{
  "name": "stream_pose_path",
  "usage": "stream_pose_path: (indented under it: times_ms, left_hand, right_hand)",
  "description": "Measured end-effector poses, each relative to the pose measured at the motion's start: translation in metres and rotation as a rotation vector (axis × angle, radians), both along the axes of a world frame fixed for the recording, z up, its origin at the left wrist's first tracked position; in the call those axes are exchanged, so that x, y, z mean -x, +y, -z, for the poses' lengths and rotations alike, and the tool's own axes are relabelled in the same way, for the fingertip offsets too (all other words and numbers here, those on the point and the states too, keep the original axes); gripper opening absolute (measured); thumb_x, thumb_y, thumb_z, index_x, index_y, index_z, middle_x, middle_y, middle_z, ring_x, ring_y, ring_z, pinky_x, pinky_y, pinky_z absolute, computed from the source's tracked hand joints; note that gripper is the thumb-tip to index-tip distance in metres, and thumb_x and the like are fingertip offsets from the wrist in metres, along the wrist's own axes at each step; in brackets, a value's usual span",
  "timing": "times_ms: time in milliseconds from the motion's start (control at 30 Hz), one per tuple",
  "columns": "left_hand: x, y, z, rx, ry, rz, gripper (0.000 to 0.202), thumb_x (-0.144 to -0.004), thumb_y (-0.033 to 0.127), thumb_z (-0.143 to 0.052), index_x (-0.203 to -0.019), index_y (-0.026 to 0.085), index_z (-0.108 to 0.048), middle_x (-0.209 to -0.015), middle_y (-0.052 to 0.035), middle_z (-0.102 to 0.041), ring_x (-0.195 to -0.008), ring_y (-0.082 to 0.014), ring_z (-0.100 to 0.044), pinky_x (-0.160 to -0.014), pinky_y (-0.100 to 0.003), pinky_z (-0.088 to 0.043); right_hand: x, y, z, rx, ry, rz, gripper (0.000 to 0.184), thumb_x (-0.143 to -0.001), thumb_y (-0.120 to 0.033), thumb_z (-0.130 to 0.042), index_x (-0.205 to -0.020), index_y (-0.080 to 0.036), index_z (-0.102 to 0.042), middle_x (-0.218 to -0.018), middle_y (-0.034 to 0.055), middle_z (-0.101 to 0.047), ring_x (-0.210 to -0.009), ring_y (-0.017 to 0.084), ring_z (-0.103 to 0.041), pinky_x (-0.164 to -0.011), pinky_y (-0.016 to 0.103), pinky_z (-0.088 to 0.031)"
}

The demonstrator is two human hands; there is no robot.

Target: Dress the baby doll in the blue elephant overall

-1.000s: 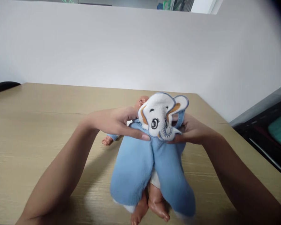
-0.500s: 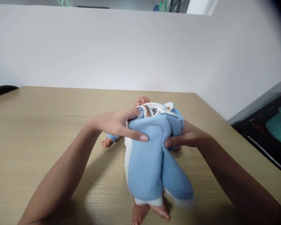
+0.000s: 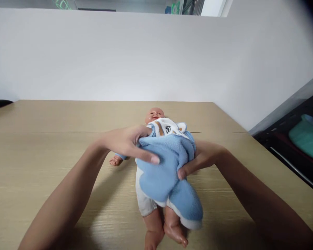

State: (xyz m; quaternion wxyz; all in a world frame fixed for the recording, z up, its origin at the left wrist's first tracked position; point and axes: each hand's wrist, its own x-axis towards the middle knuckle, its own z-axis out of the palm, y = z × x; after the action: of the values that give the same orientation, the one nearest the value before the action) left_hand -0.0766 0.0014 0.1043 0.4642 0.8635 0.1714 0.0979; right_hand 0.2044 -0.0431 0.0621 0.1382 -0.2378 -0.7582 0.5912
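A baby doll lies on its back on the table, head away from me and bare feet toward me. It wears white shorts and a top with a blue sleeve. Over its middle I hold blue fleece doll pants, two legs with pale hems hanging down. At their upper end shows a white animal face with an eye and an ear. My left hand grips the upper left edge, fingers tucked behind, thumb on the front. My right hand pinches the right side likewise. Both hands' fingertips are hidden by cloth.
The wooden table reaches to a pale wall. A dark rack with a teal item stands past the table's right edge. A black curved object shows at the far left.
The doll pants have bunched up, their legs now hanging shorter, so more of the doll's shorts and legs shows. Its face is more exposed. The view has shifted slightly.
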Motion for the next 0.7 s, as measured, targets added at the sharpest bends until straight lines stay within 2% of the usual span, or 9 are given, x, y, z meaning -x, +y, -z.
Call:
stream_pose_path:
  times_ms: [67, 167, 267, 333, 433, 500, 600, 700]
  left_hand:
    - [0.000, 0.000, 0.001, 0.049, 0.054, 0.081, 0.041, -0.076, 0.048, -0.097, -0.070, 0.019, -0.068, -0.056, 0.0032, -0.057, -0.050, -0.0129, -0.055, -0.042, -0.021, -0.043]
    - [0.000, -0.002, 0.000, 0.120, 0.073, 0.169, 0.031, -0.082, 0.042, -0.093, -0.074, 0.020, -0.073, -0.058, 0.0015, -0.063, -0.053, -0.0149, -0.061, -0.047, -0.022, -0.051]
    - [0.000, -0.004, -0.001, 0.162, -0.015, 0.195, 0.025, -0.091, 0.033, -0.085, -0.075, 0.020, -0.070, -0.060, 0.0007, -0.066, -0.058, -0.0150, -0.065, -0.057, -0.022, -0.058]
    - [-0.001, -0.004, -0.001, 0.149, -0.091, 0.162, 0.020, -0.093, 0.028, -0.081, -0.079, 0.020, -0.070, -0.065, 0.0007, -0.068, -0.062, -0.0148, -0.067, -0.064, -0.022, -0.060]
    - [-0.002, -0.004, -0.001, 0.085, -0.169, 0.040, 0.016, -0.090, 0.026, -0.082, -0.085, 0.019, -0.069, -0.075, 0.0004, -0.071, -0.070, -0.0152, -0.068, -0.070, -0.022, -0.061]
    - [-0.003, -0.004, -0.001, 0.062, -0.200, -0.040, 0.017, -0.088, 0.028, -0.084, -0.089, 0.020, -0.070, -0.080, 0.0005, -0.072, -0.074, -0.0158, -0.069, -0.073, -0.023, -0.062]
    - [-0.005, -0.006, -0.002, 0.038, -0.224, -0.093, 0.021, -0.085, 0.031, -0.087, -0.095, 0.021, -0.073, -0.086, -0.0005, -0.073, -0.079, -0.0166, -0.070, -0.075, -0.023, -0.062]
    - [-0.005, -0.007, -0.004, 0.053, -0.180, -0.036, 0.022, -0.086, 0.036, -0.087, -0.085, 0.020, -0.073, -0.076, 0.0003, -0.069, -0.068, -0.0147, -0.066, -0.063, -0.020, -0.058]
  right_hand:
    - [-0.002, 0.000, 0.005, 0.036, 0.060, 0.130, 0.058, -0.075, -0.053, -0.097, -0.117, -0.017, -0.079, -0.111, 0.0070, -0.083, -0.103, 0.027, -0.078, -0.090, 0.034, -0.064]
    - [-0.007, 0.000, 0.015, 0.083, 0.108, 0.295, 0.069, -0.068, -0.064, -0.099, -0.115, -0.017, -0.080, -0.105, 0.0073, -0.083, -0.101, 0.029, -0.077, -0.090, 0.039, -0.064]
    - [-0.007, 0.000, 0.022, 0.106, 0.142, 0.364, 0.076, -0.068, -0.069, -0.097, -0.121, -0.017, -0.079, -0.114, 0.0090, -0.082, -0.107, 0.030, -0.077, -0.095, 0.041, -0.063]
    - [-0.004, -0.001, 0.023, 0.103, 0.156, 0.401, 0.077, -0.071, -0.067, -0.096, -0.128, -0.018, -0.077, -0.125, 0.0111, -0.080, -0.115, 0.032, -0.075, -0.097, 0.041, -0.063]
    - [0.003, -0.003, 0.018, 0.095, 0.162, 0.330, 0.078, -0.072, -0.059, -0.099, -0.136, -0.021, -0.073, -0.135, 0.0104, -0.078, -0.128, 0.033, -0.071, -0.098, 0.038, -0.063]
    - [0.007, -0.006, 0.013, 0.119, 0.146, 0.176, 0.076, -0.071, -0.054, -0.100, -0.135, -0.021, -0.074, -0.129, 0.0085, -0.080, -0.127, 0.031, -0.073, -0.101, 0.037, -0.063]
    - [0.012, -0.009, 0.006, 0.139, 0.068, -0.015, 0.062, -0.070, -0.049, -0.101, -0.121, -0.019, -0.081, -0.115, 0.0062, -0.083, -0.117, 0.029, -0.077, -0.103, 0.036, -0.062]
    - [0.012, -0.009, 0.006, 0.080, 0.059, 0.018, 0.059, -0.069, -0.048, -0.101, -0.118, -0.019, -0.082, -0.120, 0.0065, -0.083, -0.127, 0.029, -0.073, -0.108, 0.036, -0.060]
